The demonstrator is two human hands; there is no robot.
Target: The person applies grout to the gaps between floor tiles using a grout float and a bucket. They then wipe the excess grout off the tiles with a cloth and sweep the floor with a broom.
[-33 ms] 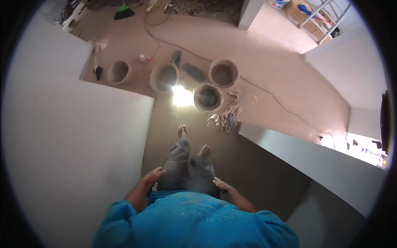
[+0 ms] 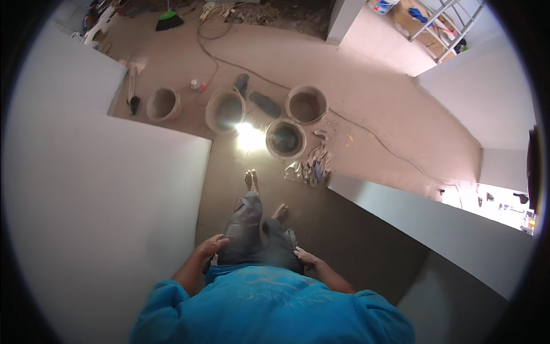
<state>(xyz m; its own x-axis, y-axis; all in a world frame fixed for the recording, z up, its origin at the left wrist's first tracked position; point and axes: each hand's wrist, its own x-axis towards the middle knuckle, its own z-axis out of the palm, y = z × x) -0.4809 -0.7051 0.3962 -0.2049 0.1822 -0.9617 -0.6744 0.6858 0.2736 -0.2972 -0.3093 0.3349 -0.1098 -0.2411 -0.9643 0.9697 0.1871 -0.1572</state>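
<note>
My left hand [image 2: 212,245] is at the left thigh of my dusty grey trousers [image 2: 243,229], its fingers closed on the cloth. On the other side, my right hand [image 2: 307,258] grips the trousers near the right hip, with its fingertips partly hidden against the fabric. Neither hand shows any tool. My bare feet stand on the floor, the left foot [image 2: 251,180] ahead of the right foot [image 2: 281,212]. Beyond them is a round bucket [image 2: 286,156] with dark grey contents.
More buckets, one [image 2: 308,121] behind it, stand with dark slippers [image 2: 264,105] between them. Crumpled scraps [image 2: 314,166] lie by a low wall [image 2: 401,223]. A pale wall [image 2: 103,189] rises at left. A cable [image 2: 389,146] crosses the floor; a broom [image 2: 168,21] and ladder [image 2: 444,28] are farther off.
The view has shifted slightly, so the buckets and floor sit a little further left and lower. Both hands stay at the trousers.
</note>
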